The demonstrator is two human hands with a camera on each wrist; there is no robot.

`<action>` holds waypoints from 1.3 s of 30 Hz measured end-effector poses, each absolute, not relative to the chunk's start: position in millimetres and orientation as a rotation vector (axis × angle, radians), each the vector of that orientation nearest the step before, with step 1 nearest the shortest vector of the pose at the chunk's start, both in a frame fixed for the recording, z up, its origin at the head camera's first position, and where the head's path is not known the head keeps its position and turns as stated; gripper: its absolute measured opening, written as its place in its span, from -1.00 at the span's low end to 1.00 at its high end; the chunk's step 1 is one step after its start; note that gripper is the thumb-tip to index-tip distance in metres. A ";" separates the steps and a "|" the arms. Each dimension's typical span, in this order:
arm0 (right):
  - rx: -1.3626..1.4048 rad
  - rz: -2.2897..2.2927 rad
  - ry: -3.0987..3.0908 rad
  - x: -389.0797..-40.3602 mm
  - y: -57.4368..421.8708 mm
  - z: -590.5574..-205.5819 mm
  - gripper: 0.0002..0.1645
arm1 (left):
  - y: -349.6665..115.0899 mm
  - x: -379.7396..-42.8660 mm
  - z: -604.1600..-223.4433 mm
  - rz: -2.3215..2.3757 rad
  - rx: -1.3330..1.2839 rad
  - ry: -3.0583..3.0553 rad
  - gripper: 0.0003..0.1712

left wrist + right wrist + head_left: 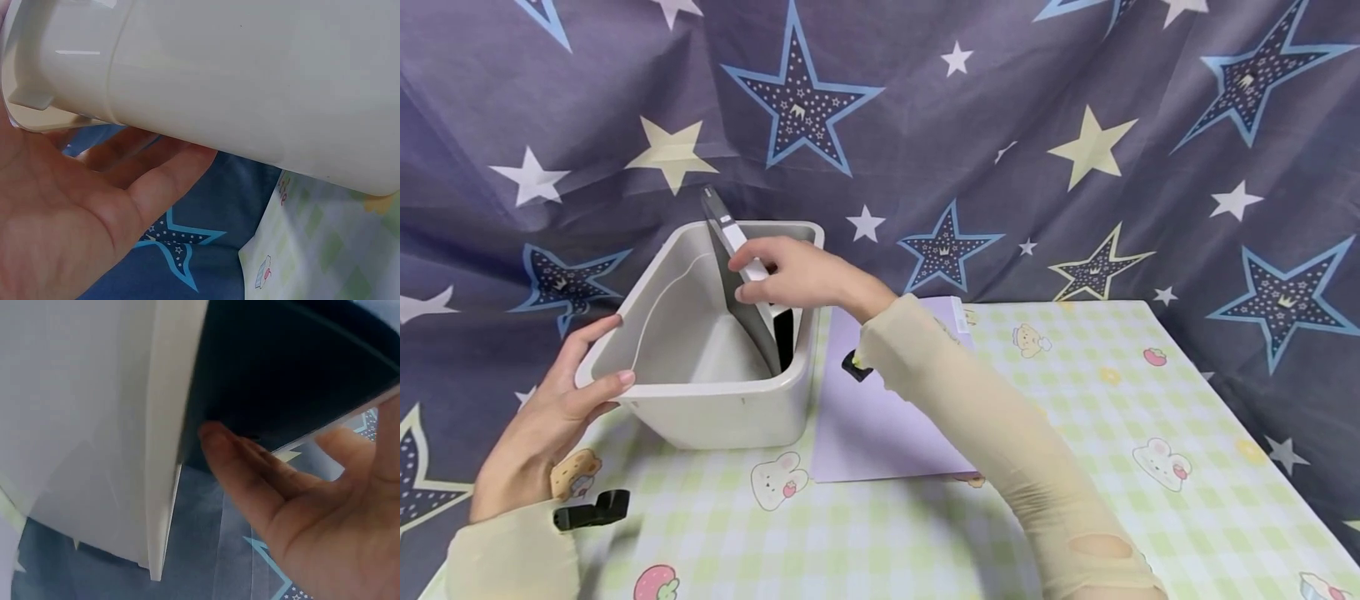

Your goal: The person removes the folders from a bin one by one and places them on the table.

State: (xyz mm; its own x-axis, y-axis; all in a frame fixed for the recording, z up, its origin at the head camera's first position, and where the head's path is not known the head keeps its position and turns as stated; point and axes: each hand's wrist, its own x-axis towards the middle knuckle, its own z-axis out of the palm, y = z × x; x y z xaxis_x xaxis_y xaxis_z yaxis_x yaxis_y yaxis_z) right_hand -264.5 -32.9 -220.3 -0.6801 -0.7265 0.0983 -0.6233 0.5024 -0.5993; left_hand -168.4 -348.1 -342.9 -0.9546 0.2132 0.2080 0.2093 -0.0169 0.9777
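Observation:
A light grey plastic bin (715, 417) stands on the table at the left in the head view. My left hand (553, 408) holds its left front corner, thumb over the rim and fingers along the outside. The left wrist view shows the bin's outer wall (250, 81) above the fingers. Inside the bin, a flat grey panel with a white edge (741, 250) leans upright against the right side; its exact kind is unclear. My right hand (797, 271) pinches its white edge between thumb and fingers. In the right wrist view the panel's dark face (281, 375) meets the fingertips.
A purple sheet (880, 425) lies on the table right of the bin, partly under my right sleeve. A green checked cloth (1075, 467) with cartoon prints covers the table. Behind hangs a dark star-patterned curtain (1000, 150).

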 end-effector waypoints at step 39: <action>-1.220 -1.082 2.437 -303.0 -33.0 -235.1 -0.47 | -348.6 -167.5 -342.8 2.197 0.496 2.197 -0.16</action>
State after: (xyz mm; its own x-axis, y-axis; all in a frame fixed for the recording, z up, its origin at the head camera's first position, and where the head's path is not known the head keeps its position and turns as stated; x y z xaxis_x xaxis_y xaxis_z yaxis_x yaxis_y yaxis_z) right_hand -303.0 -33.0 -235.1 -0.6359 -0.7606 0.1311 -0.6074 0.3883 -0.6930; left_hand -167.5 -348.6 -342.8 -0.9503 0.2170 0.2233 0.2234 -0.0245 0.9744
